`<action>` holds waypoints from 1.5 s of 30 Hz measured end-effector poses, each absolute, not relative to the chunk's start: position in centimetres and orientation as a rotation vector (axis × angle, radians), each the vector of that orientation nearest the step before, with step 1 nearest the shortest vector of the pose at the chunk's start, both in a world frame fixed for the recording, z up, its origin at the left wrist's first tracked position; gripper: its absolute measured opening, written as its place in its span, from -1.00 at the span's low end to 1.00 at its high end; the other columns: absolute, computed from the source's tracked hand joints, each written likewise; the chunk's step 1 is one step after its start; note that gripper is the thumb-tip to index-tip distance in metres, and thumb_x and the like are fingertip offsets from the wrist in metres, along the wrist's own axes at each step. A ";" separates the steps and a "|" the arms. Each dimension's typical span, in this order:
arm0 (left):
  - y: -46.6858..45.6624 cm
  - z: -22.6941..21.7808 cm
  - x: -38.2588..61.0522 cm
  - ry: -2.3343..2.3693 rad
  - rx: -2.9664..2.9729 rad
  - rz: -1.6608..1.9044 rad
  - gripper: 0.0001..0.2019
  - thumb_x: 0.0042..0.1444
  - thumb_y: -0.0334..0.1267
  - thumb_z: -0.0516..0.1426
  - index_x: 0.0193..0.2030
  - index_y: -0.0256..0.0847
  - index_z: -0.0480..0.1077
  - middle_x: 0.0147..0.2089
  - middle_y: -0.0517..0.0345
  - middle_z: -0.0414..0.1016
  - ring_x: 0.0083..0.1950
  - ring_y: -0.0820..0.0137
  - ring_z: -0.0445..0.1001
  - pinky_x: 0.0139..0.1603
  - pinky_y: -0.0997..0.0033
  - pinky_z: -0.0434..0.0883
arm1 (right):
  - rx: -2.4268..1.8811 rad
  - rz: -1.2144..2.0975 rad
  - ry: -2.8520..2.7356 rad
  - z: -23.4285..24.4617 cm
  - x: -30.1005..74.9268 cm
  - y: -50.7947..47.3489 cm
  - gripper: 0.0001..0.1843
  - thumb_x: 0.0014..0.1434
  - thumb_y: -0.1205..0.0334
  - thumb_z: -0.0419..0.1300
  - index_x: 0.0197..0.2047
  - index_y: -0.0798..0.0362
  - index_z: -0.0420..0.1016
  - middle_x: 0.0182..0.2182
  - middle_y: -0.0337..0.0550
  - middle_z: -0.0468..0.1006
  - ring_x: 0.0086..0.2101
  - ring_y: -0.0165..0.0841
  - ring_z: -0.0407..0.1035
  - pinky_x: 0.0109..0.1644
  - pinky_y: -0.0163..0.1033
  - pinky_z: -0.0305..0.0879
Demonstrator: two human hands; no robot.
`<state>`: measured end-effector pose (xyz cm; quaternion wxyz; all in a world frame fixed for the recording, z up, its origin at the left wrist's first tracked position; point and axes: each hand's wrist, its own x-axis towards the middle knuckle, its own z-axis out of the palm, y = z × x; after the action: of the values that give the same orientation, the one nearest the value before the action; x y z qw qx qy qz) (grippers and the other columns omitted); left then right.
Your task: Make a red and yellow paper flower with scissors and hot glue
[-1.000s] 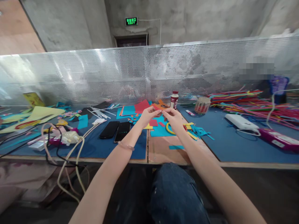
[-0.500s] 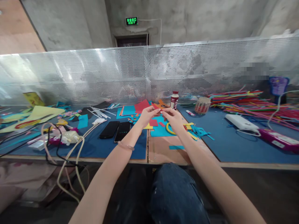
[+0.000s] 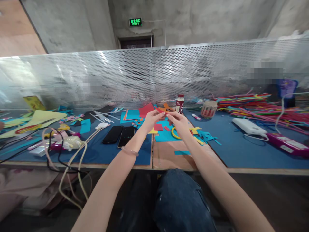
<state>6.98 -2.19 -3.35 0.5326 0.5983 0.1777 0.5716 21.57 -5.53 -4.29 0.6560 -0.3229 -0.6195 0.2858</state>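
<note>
Both hands, left hand [image 3: 151,120] and right hand [image 3: 178,122], pinch a red paper strip [image 3: 161,111]: small, flat, long axis left-right, above the bench [image 3: 166,154].

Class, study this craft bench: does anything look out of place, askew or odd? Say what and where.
Yes. At the left, a tangle of cables spills over the front edge of the table and dangles. Cut paper scraps lie strewn beside the two phones. The left hand and right hand pinch a small red paper piece.
</note>
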 end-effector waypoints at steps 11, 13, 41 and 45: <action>-1.8 -3.8 7.1 0.431 1.444 1.372 -0.76 -0.13 -0.19 0.29 -0.37 -0.33 0.45 -0.32 0.02 0.53 -0.29 0.38 0.50 -0.10 0.23 0.39 | -0.721 0.666 -1.379 -4.4 21.7 -5.3 -0.72 0.03 0.00 0.20 -0.34 0.06 0.47 -0.56 -0.28 0.38 -0.58 -0.48 0.24 -0.53 -0.35 0.22; -1.9 -3.8 7.1 0.430 1.447 1.367 -0.75 -0.13 -0.19 0.28 -0.36 -0.33 0.46 -0.32 0.02 0.53 -0.29 0.38 0.50 -0.10 0.22 0.39 | -0.716 0.673 -1.379 -4.4 21.7 -5.3 -0.73 0.02 0.01 0.20 -0.35 0.05 0.47 -0.55 -0.28 0.39 -0.57 -0.47 0.24 -0.53 -0.35 0.22; -1.8 -4.0 7.7 0.446 1.412 1.390 -0.75 -0.14 -0.16 0.29 -0.39 -0.32 0.47 -0.38 0.08 0.52 -0.32 0.40 0.50 -0.10 0.25 0.39 | -0.725 0.772 -1.310 -4.3 21.4 -5.6 -0.70 -0.03 0.01 0.23 -0.33 0.07 0.50 -0.47 -0.23 0.47 -0.56 -0.49 0.26 -0.54 -0.35 0.23; -2.1 -3.7 7.6 0.447 1.403 1.363 -0.74 -0.10 -0.11 0.26 -0.39 -0.31 0.46 -0.36 0.05 0.53 -0.30 0.37 0.50 -0.10 0.23 0.39 | -0.731 0.794 -1.271 -4.4 21.5 -5.3 -0.68 -0.06 0.00 0.25 -0.34 0.08 0.49 -0.46 -0.21 0.46 -0.53 -0.48 0.27 -0.54 -0.36 0.24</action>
<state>7.62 -2.15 -3.71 0.5376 0.5894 0.1880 0.5730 21.53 -5.34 -4.38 0.6721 -0.3247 -0.5645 0.3524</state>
